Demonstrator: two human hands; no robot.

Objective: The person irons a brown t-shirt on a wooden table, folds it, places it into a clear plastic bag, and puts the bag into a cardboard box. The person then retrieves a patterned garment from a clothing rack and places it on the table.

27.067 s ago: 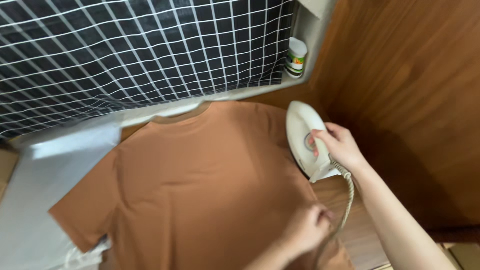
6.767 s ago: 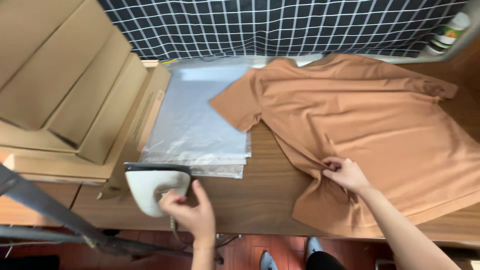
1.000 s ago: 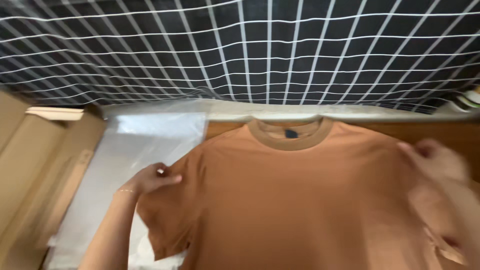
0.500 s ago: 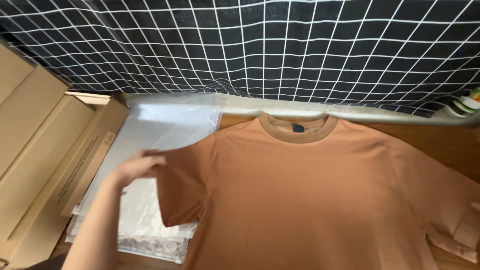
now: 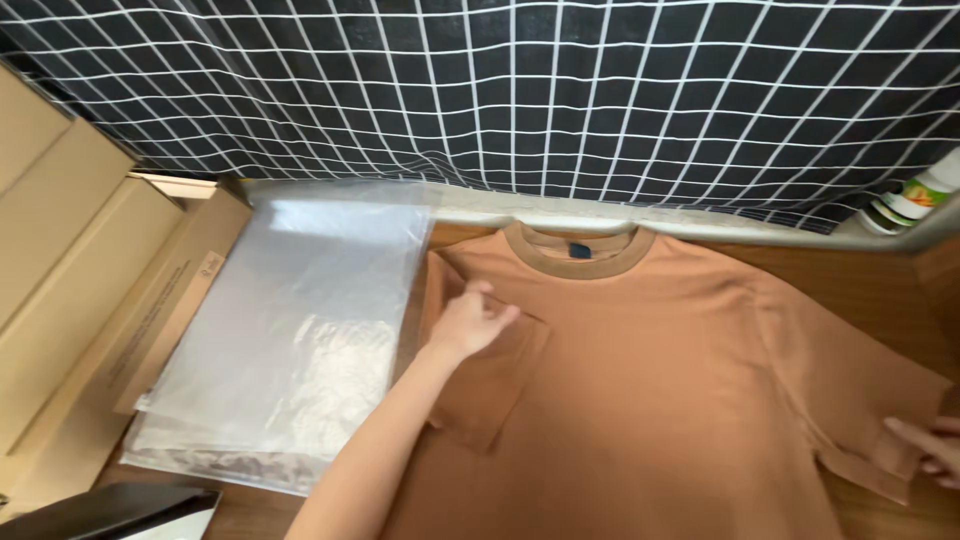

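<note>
The brown T-shirt lies flat on the wooden table, left sleeve folded inward. The left hand presses that fold, fingers together. The right hand touches the right sleeve hem, fingers extended. Clear plastic bags lie just beside.

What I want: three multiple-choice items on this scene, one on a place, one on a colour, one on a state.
1. Relative to the T-shirt, the stack of clear plastic bags lies:
A) to its left
B) to its right
C) on top of it

2. The T-shirt is:
A) brown
B) white
C) blue

3. The sleeve under the left hand is:
A) spread outward
B) folded in over the front
C) rolled up

Answers:
1. A, the bags lie between the shirt and the cardboard boxes.
2. A, the cloth is brown throughout.
3. B, the sleeve lies doubled over the chest, with the hand on it.
</note>
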